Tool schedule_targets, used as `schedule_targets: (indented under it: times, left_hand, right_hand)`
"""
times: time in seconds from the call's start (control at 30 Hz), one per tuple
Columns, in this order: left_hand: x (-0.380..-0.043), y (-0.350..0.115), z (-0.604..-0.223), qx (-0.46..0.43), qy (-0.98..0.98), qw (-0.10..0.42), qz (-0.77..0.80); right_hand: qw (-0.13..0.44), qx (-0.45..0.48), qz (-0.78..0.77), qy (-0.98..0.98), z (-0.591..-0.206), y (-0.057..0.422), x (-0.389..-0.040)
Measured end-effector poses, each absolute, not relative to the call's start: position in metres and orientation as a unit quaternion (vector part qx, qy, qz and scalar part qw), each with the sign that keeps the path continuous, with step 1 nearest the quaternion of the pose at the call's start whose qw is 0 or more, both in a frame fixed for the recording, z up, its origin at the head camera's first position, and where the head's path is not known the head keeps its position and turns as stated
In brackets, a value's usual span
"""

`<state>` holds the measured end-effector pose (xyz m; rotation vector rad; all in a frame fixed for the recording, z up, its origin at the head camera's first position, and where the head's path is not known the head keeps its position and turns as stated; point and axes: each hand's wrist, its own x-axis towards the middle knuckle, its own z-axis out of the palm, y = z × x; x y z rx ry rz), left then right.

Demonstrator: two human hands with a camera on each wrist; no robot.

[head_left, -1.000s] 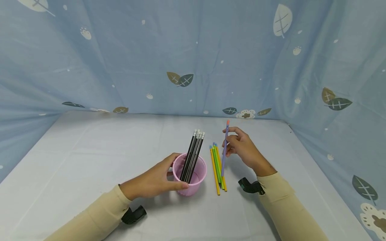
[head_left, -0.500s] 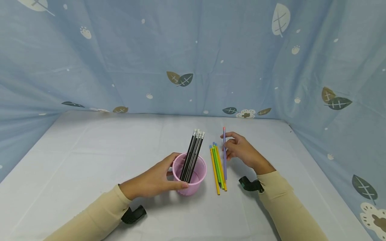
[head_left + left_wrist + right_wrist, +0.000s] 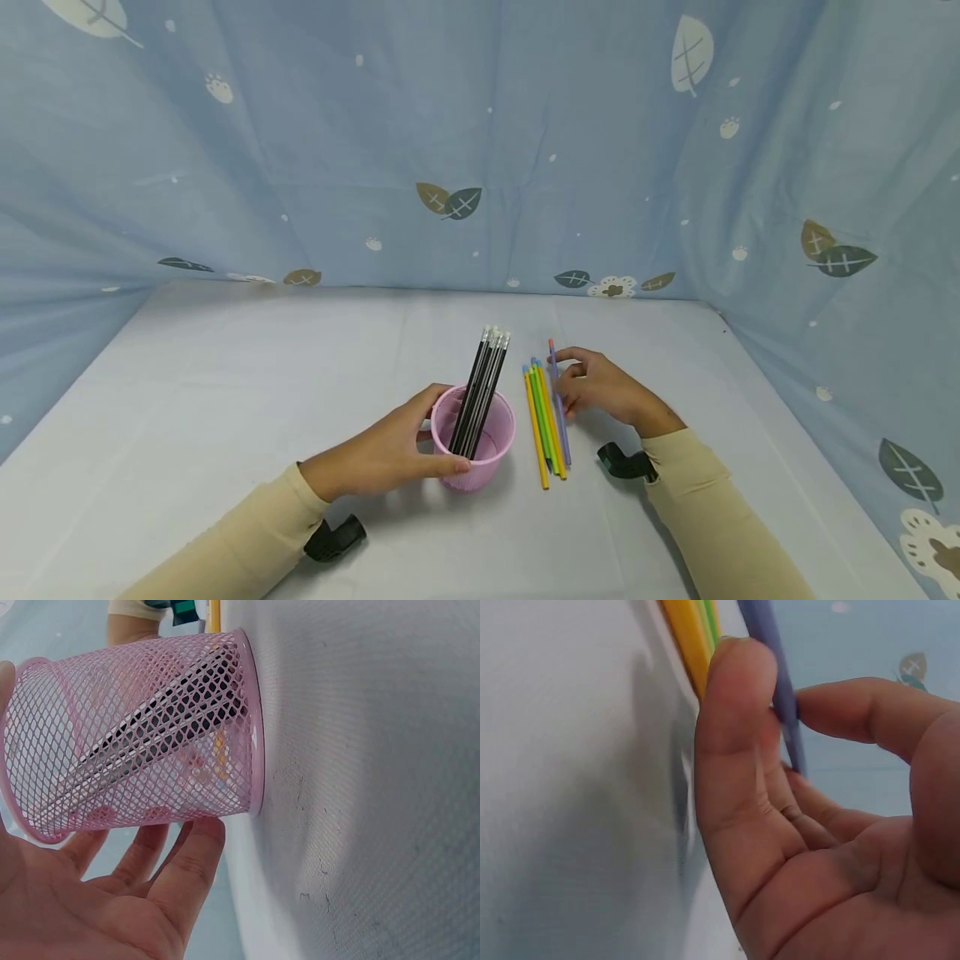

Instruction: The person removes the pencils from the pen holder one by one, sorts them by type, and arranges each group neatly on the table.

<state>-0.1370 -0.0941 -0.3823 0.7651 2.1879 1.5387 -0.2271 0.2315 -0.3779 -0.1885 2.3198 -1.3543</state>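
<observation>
The purple pencil point(image 3: 565, 442) looks light, stiff and smooth, perhaps prone to roll; a mid-shaft pinch should suit it. It is just right of the yellow and green pencils point(image 3: 545, 421), pinched between the thumb and fingers of the right hand point(image 3: 600, 390); whether it touches the table point(image 3: 300, 358) is unclear. The left hand point(image 3: 386, 450) grips the pink cup point(image 3: 480, 477). Compared with half a second ago, pencil and right hand sit nearer the person.

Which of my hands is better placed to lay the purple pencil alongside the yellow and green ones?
Right, I'd say: the right hand has the purple pencil right beside those pencils, while the left hand grips the pink cup.
</observation>
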Motion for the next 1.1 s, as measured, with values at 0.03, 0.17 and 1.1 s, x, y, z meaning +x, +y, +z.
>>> schedule_targets:
  times: [0.03, 0.17, 1.1]
  left_hand:
    - [-0.137, -0.094, -0.382, 0.271, 0.775, 0.178, 0.543]
    - [-0.138, -0.093, -0.381, 0.274, 0.775, 0.178, 0.542]
    - [-0.138, -0.093, -0.382, 0.278, 0.769, 0.175, 0.548]
  right_hand:
    - [0.223, -0.067, -0.486, 0.843, -0.378, 0.232, -0.227]
    - [0.223, -0.056, -0.468, 0.853, -0.381, 0.231, -0.227]
    - [0.191, -0.074, -0.404, 0.892, -0.38, 0.223, -0.22]
